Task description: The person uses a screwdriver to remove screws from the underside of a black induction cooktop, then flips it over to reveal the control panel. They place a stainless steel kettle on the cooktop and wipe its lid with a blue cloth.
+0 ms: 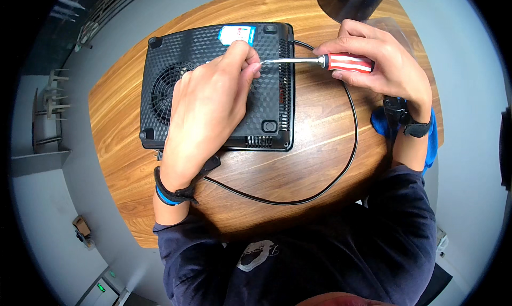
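Observation:
A black box-shaped appliance [260, 100] lies with its vented underside up, showing a round fan grille [164, 92], corner feet and a blue-and-white label [234, 35]. Over it, my left hand [208, 95] has thumb and fingers pinched together at the screwdriver's tip. Whatever is in that pinch is too small and covered to make out. My right hand [397, 58] grips the red-and-white handle of a screwdriver [349, 63], to the right of the appliance. The metal shaft runs level across the appliance's right edge to my left fingertips.
A black power cord [356, 127] loops over the wooden table [314, 162] from the appliance's right side round toward my left wrist. At the far edge stands a dark cylindrical container [344, 4]. Blue cloth [431, 140] shows beside my right wrist.

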The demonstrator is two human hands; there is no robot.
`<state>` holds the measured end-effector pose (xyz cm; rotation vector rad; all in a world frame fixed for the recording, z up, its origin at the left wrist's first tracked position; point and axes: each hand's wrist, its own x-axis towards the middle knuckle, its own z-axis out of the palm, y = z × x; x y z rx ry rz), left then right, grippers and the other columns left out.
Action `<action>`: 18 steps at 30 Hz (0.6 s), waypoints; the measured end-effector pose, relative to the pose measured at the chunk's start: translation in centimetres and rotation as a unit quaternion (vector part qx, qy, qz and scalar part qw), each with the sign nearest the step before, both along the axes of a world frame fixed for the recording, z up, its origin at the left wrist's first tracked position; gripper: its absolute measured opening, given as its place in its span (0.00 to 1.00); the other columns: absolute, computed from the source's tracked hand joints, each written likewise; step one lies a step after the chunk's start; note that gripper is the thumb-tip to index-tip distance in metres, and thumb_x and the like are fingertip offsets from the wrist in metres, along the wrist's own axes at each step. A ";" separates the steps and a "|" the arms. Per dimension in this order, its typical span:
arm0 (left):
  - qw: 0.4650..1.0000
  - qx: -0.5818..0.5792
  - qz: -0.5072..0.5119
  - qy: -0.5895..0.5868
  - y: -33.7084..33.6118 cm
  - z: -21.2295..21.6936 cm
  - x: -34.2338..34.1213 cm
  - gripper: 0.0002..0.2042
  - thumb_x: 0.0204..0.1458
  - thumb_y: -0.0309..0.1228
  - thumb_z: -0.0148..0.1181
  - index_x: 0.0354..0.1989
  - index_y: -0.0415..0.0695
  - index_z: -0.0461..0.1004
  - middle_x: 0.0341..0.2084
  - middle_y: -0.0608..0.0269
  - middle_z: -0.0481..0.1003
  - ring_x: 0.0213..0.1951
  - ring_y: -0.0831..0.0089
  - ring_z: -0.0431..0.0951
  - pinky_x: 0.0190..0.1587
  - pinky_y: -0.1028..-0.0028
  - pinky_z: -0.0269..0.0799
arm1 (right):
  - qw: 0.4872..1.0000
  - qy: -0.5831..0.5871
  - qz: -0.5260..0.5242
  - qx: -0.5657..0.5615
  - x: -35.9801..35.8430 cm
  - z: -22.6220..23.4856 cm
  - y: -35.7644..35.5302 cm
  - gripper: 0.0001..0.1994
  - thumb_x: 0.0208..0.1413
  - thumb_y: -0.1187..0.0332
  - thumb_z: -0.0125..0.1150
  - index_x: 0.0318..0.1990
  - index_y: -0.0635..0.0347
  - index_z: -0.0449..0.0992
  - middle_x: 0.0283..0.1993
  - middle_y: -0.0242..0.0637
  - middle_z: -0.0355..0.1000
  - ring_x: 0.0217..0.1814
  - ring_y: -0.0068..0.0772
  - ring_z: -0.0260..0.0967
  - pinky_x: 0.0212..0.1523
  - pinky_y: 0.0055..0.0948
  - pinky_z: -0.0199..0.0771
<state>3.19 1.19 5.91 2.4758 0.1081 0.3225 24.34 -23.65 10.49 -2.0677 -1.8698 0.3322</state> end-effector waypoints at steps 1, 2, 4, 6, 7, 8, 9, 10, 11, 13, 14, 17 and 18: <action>1.000 0.000 -0.001 -0.002 0.0 -0.1 0.0 0.06 0.73 0.32 0.62 0.44 0.44 0.74 0.27 0.50 0.82 0.30 0.43 0.83 0.31 0.52 0.76 | 1.000 -0.004 -0.004 0.000 -0.1 0.0 0.0 0.22 0.60 0.60 0.76 0.62 0.52 0.86 0.44 0.39 0.75 0.45 0.46 0.77 0.47 0.42 0.80; 1.000 -0.001 -0.002 -0.003 0.0 -0.2 0.0 0.06 0.73 0.32 0.61 0.44 0.44 0.74 0.27 0.50 0.82 0.30 0.43 0.83 0.31 0.52 0.76 | 1.000 -0.007 -0.009 0.001 -0.2 0.0 -0.1 0.22 0.60 0.60 0.77 0.62 0.51 0.86 0.44 0.39 0.75 0.45 0.45 0.77 0.48 0.42 0.80; 1.000 -0.002 -0.003 -0.003 0.1 -0.2 0.1 0.06 0.73 0.32 0.61 0.44 0.44 0.74 0.27 0.50 0.82 0.30 0.43 0.83 0.31 0.52 0.76 | 1.000 -0.014 -0.013 0.004 -0.2 -0.1 -0.1 0.22 0.60 0.60 0.77 0.61 0.51 0.86 0.45 0.39 0.75 0.46 0.45 0.78 0.48 0.42 0.81; 1.000 -0.005 -0.003 0.001 0.2 -0.3 0.1 0.06 0.73 0.32 0.61 0.44 0.44 0.74 0.27 0.49 0.82 0.30 0.43 0.83 0.31 0.51 0.76 | 1.000 -0.022 -0.014 0.008 -0.1 -0.2 -0.2 0.22 0.60 0.60 0.76 0.61 0.51 0.86 0.45 0.39 0.75 0.46 0.45 0.78 0.48 0.41 0.81; 1.000 -0.003 -0.002 0.001 0.2 -0.3 0.1 0.06 0.73 0.32 0.61 0.44 0.44 0.74 0.27 0.49 0.82 0.30 0.43 0.83 0.31 0.51 0.76 | 1.000 -0.019 -0.015 0.008 -0.1 -0.2 -0.3 0.22 0.60 0.60 0.76 0.61 0.50 0.86 0.45 0.39 0.76 0.46 0.45 0.78 0.48 0.41 0.81; 1.000 -0.001 -0.002 0.001 0.2 -0.4 0.1 0.06 0.73 0.32 0.61 0.44 0.44 0.74 0.27 0.49 0.82 0.30 0.43 0.83 0.31 0.51 0.76 | 1.000 -0.017 -0.016 0.007 -0.1 -0.2 -0.3 0.22 0.60 0.60 0.76 0.61 0.50 0.86 0.46 0.39 0.76 0.47 0.45 0.78 0.49 0.41 0.81; 1.000 0.000 -0.001 0.002 0.2 -0.4 0.2 0.06 0.73 0.32 0.61 0.44 0.44 0.74 0.27 0.49 0.82 0.30 0.43 0.83 0.31 0.51 0.76 | 1.000 -0.014 -0.017 0.007 -0.1 -0.2 -0.3 0.22 0.60 0.60 0.76 0.61 0.50 0.86 0.46 0.39 0.76 0.47 0.45 0.79 0.49 0.41 0.82; 1.000 0.001 -0.002 0.006 0.2 -0.3 0.1 0.06 0.73 0.32 0.61 0.44 0.44 0.74 0.28 0.50 0.83 0.31 0.44 0.84 0.31 0.52 0.76 | 1.000 -0.015 -0.018 0.004 -0.2 -0.2 -0.3 0.22 0.60 0.60 0.76 0.61 0.50 0.86 0.46 0.39 0.76 0.47 0.45 0.79 0.49 0.42 0.82; 1.000 0.001 -0.003 0.011 0.2 -0.1 0.0 0.06 0.73 0.32 0.60 0.44 0.44 0.74 0.28 0.50 0.83 0.31 0.44 0.84 0.32 0.52 0.76 | 1.000 -0.015 -0.019 0.001 -0.2 -0.2 -0.3 0.22 0.60 0.60 0.76 0.61 0.50 0.86 0.46 0.39 0.76 0.47 0.46 0.79 0.49 0.42 0.82; 1.000 0.002 -0.006 0.011 0.1 0.0 0.0 0.06 0.73 0.32 0.60 0.44 0.44 0.74 0.29 0.50 0.83 0.32 0.44 0.84 0.33 0.52 0.77 | 1.000 -0.022 -0.018 0.000 -0.3 -0.2 -0.1 0.21 0.60 0.61 0.76 0.61 0.50 0.86 0.46 0.39 0.75 0.47 0.46 0.79 0.49 0.42 0.82; 1.000 0.001 -0.009 0.006 0.0 0.0 0.0 0.06 0.73 0.32 0.60 0.44 0.44 0.74 0.29 0.50 0.83 0.32 0.44 0.84 0.33 0.52 0.77 | 0.999 -0.028 -0.016 0.001 -0.5 -0.2 0.0 0.21 0.60 0.61 0.76 0.61 0.50 0.86 0.46 0.39 0.75 0.47 0.46 0.79 0.49 0.42 0.82; 1.000 0.010 -0.013 0.024 0.1 0.2 -0.1 0.04 0.74 0.29 0.61 0.46 0.42 0.75 0.33 0.55 0.86 0.35 0.58 0.89 0.37 0.62 0.80 | 0.999 -0.042 -0.010 0.009 -0.5 -0.3 0.0 0.22 0.60 0.60 0.76 0.61 0.50 0.86 0.46 0.39 0.75 0.47 0.46 0.79 0.49 0.41 0.81; 0.999 0.014 -0.014 0.035 0.2 0.4 -0.1 0.04 0.74 0.28 0.62 0.47 0.41 0.76 0.34 0.58 0.87 0.36 0.64 0.91 0.39 0.67 0.82 | 0.999 -0.046 -0.007 0.013 -0.5 -0.4 0.0 0.22 0.60 0.60 0.76 0.61 0.50 0.86 0.46 0.39 0.75 0.47 0.46 0.79 0.48 0.41 0.81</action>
